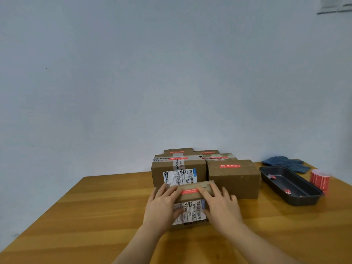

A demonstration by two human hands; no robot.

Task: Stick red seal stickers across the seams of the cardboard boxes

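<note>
Pressing down with both hands on a small cardboard box (191, 203) at lower centre of the head view: left hand (162, 205) laid flat over the box's left end with fingers straight and spread, right hand (222, 204) flat over the right end, fingers likewise straight, thumb down the near face; neither curled around anything. Between the fingertips, a red seal sticker (189, 191) stuck along the box top. White shipping label (190, 211) with barcodes on the near face, partly covered by both hands. Directly behind, touching or nearly so, a taller taped box (179, 169) with its own white label and a red sticker on top. To its right, a plain brown box (233, 178) with a red sticker (230, 166) on its top. Further back, against the wall, more boxes with red stickers, mostly hidden. Right of the frame, a dark tray (291, 187) holding a few red scraps; just beyond its right edge, a roll of red stickers (321, 180) standing upright. Behind the tray, a blue glove (285, 163). All resting on a wooden table (95, 216) before a pale wall (152, 73).
</note>
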